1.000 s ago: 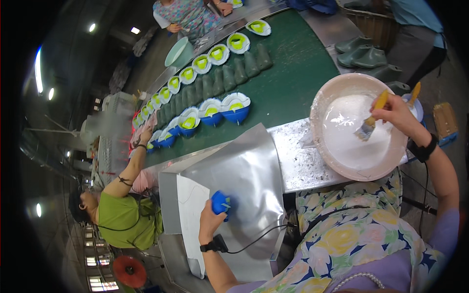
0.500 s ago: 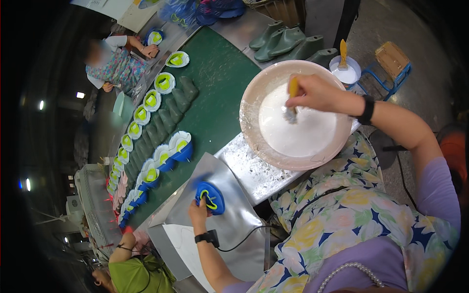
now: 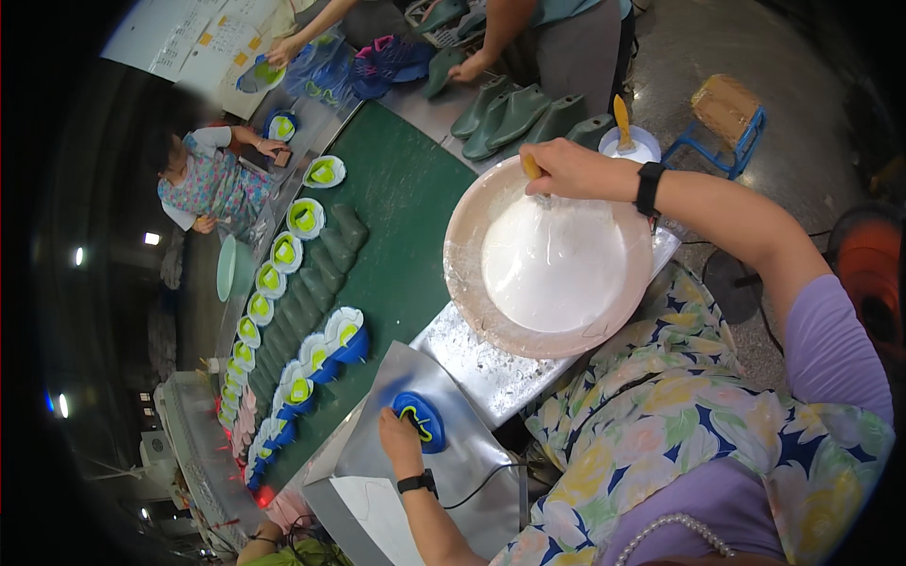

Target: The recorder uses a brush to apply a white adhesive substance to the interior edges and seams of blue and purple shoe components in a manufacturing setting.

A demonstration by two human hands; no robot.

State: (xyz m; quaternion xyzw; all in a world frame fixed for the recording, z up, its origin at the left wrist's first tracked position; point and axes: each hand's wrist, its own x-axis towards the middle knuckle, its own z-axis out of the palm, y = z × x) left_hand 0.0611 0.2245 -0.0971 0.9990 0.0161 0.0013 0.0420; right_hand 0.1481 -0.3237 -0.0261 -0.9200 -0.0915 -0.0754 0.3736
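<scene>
My left hand (image 3: pixel 401 443) is closed on a blue shoe upper (image 3: pixel 431 424) with a yellow-green edge round its opening, over a sloping sheet-metal surface (image 3: pixel 377 377). In my right hand (image 3: pixel 576 171) is a brush (image 3: pixel 531 168) with a yellow handle, its bristles low and partly hidden by the hand. The brush is at the far side of a large pinkish basin (image 3: pixel 461 274) holding white liquid (image 3: pixel 557 274); I cannot tell whether the bristles touch the liquid.
Along the green belt (image 3: pixel 406 208) run rows of blue-and-white shoe uppers (image 3: pixel 306 218) and dark green shoe lasts (image 3: pixel 330 250). More lasts (image 3: pixel 517 121) stand beyond the basin, near a white pot (image 3: pixel 642 146) with another brush. Other people work across the belt; one hand (image 3: pixel 472 68) touches a last.
My right hand has moved the brush from over the middle of the liquid to the basin's far side. My left hand still holds the shoe upper. Another person's arms have appeared at the far end.
</scene>
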